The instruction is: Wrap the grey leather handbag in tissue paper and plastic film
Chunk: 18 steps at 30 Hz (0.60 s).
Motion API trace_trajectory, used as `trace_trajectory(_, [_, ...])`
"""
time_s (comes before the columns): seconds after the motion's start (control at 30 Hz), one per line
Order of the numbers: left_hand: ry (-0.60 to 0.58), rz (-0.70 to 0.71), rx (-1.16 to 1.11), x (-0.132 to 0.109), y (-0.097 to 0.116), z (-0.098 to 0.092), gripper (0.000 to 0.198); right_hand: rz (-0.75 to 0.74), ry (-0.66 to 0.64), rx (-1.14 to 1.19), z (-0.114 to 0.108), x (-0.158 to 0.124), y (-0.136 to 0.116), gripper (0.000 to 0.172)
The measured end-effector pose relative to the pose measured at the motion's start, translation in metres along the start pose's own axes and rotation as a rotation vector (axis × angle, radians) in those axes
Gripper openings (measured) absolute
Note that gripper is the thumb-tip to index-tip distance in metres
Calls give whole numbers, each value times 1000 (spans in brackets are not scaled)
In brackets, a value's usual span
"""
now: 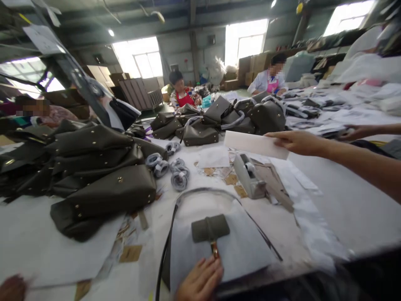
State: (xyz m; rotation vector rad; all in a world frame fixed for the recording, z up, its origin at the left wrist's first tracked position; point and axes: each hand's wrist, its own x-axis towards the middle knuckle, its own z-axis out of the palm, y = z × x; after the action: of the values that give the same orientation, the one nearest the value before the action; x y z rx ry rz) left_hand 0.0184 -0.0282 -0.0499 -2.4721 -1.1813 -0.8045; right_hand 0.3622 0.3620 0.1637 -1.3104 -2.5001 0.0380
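The white sheet [255, 144] is held out flat above the desk [344, 209], just past the tape dispenser [249, 175]. The right hand [296, 142] pinches it at its right end, fingers closed on it. It looks thin and light yet stiff enough to stay level (card rather than tissue, I would judge), so an edge grip suits it, though it would likely crease easily. The left hand [200, 281] lies on a paper-wrapped bag [238, 251] at the desk's near edge, just below its olive flap [210, 228] and brass clasp [214, 249]; whether it grips I cannot tell. The bag seems soft and its wrap slippery. Further out are grey coils [179, 177], heaped olive bags [100, 184] and a co-worker's hand [357, 133] at the right.
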Motion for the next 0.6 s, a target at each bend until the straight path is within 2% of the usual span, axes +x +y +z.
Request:
trace_trajectory(0.07, [-188, -149, -125, -2, 8, -6, 52, -171, -161, 240, 10, -34, -52, 47])
trace_trajectory(0.17, [-245, -205, -235, -1, 14, -13, 54, -412, -401, 496, 39, -89, -130, 43])
trace_trajectory(0.23, [-246, -239, -273, 0, 16, -15, 52, -481, -481, 459, 64, -121, -170, 43])
trace_trajectory(0.27, [-240, -259, -287, 1, 17, -15, 52, -500, -468, 390, 77, -134, -185, 45])
trace_trajectory(0.33, [-222, -291, -310, 1, 19, -15, 50, -544, -376, 247, 103, -152, -203, 50])
trace_trajectory(0.43, [-206, -299, -341, 0, 21, -14, 50, -644, -298, 167, 129, -166, -211, 55])
trace_trajectory(0.5, [-203, -310, -356, 0, 21, -14, 50, -689, -332, 158, 136, -169, -212, 58])
trace_trajectory(0.6, [-192, -313, -360, 0, 20, -14, 49, -674, -352, 125, 132, -167, -215, 52])
